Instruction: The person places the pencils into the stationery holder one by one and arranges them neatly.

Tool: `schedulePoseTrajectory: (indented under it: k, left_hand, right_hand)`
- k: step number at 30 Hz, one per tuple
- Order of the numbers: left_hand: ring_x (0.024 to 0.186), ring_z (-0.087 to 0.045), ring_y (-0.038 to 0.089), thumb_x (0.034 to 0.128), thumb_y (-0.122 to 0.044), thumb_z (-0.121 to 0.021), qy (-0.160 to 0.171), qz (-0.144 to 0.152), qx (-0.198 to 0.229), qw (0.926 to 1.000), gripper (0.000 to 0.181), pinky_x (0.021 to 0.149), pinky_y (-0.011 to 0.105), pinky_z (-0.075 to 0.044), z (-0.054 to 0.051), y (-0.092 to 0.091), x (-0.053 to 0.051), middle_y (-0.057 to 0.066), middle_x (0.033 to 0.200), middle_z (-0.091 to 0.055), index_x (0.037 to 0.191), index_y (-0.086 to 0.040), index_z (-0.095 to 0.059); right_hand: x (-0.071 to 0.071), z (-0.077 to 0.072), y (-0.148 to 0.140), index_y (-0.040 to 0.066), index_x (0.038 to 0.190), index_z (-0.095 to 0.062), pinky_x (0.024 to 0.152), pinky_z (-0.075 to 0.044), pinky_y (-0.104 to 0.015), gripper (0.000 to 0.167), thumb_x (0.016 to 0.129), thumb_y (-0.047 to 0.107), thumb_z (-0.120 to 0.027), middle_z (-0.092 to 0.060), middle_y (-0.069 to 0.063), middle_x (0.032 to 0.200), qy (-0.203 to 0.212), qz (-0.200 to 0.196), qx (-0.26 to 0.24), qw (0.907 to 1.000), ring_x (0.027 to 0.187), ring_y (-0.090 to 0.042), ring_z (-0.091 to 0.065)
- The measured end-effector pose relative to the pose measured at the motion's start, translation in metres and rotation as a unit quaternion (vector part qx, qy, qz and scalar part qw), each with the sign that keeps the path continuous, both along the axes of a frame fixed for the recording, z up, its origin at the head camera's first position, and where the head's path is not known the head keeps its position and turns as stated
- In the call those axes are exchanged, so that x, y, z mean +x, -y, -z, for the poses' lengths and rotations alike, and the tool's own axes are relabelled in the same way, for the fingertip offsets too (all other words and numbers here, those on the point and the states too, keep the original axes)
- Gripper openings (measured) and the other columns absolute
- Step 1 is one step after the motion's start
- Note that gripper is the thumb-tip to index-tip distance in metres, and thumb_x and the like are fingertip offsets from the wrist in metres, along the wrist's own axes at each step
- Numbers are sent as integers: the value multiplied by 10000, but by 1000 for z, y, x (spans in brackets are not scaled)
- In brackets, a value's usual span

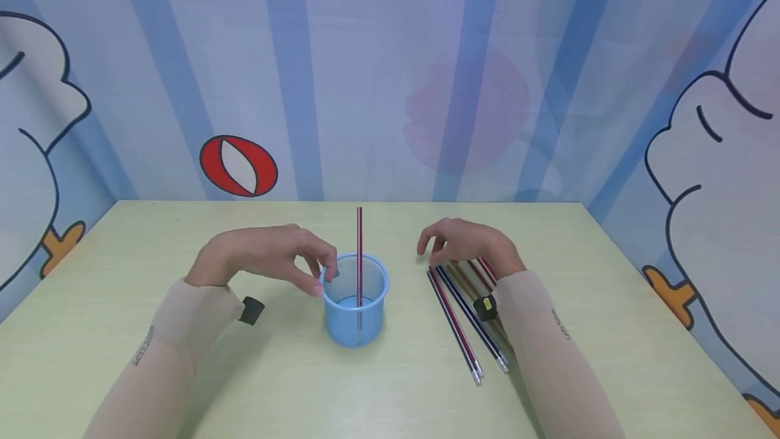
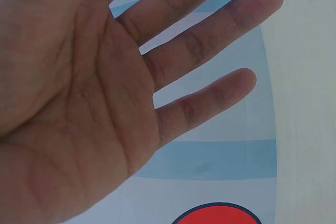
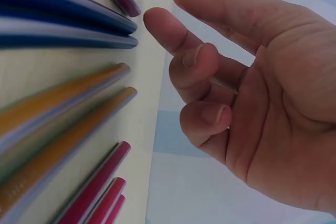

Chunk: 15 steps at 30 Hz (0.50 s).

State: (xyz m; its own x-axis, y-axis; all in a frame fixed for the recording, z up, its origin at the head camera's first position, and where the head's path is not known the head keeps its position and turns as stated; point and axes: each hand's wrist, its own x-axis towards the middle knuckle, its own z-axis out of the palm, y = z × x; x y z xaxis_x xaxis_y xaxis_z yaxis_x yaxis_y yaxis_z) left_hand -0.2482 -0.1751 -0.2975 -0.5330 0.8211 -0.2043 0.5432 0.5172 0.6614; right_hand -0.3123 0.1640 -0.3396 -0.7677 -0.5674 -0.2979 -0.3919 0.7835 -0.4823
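A light blue cup (image 1: 355, 324) stands upright on the table with one red striped pencil (image 1: 359, 242) upright in it. At the cup's left rim is my left hand (image 1: 274, 253), thumb and fingertips by the edge; whether they touch it I cannot tell. The left wrist view shows that hand (image 2: 105, 77) with fingers extended. My right hand (image 1: 466, 242) hovers at the far ends of several pencils (image 1: 453, 320) lying on the table. In the right wrist view its fingers (image 3: 194, 66) are loosely bent, holding nothing, beside blue, yellow (image 3: 68, 98) and red pencils (image 3: 97, 182).
The pale table (image 1: 292, 391) ends at a back edge against a blue striped curtain (image 1: 365, 87) with cartoon prints. My right forearm (image 1: 548, 358) passes over part of the pencils. A dark wrist device (image 1: 252, 310) shows at my left sleeve.
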Motion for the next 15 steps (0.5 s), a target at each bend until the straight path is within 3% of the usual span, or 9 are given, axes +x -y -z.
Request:
schedulePoseTrajectory:
  k: [4,15]
  left_hand:
    - [1052,-653,163,906,-209,-750,8,-1,-8,10000,153,917,367,-517,-1,0,0,13,1062,-675,1015,-139,-668]
    - [1053,-653,165,904,-203,-753,54,15,25,10000,132,919,363,-519,0,0,-1,-51,1032,-669,1003,-176,-669]
  right_hand:
    - [1,1,3,195,1094,-702,818,-512,-353,182,939,106,-672,-665,-4,1055,45,-3,93,9999,898,-181,-614]
    - [2,2,8,187,1078,-706,820,-509,-345,174,935,94,-675,-665,-7,1056,116,-87,172,9997,890,-167,-618]
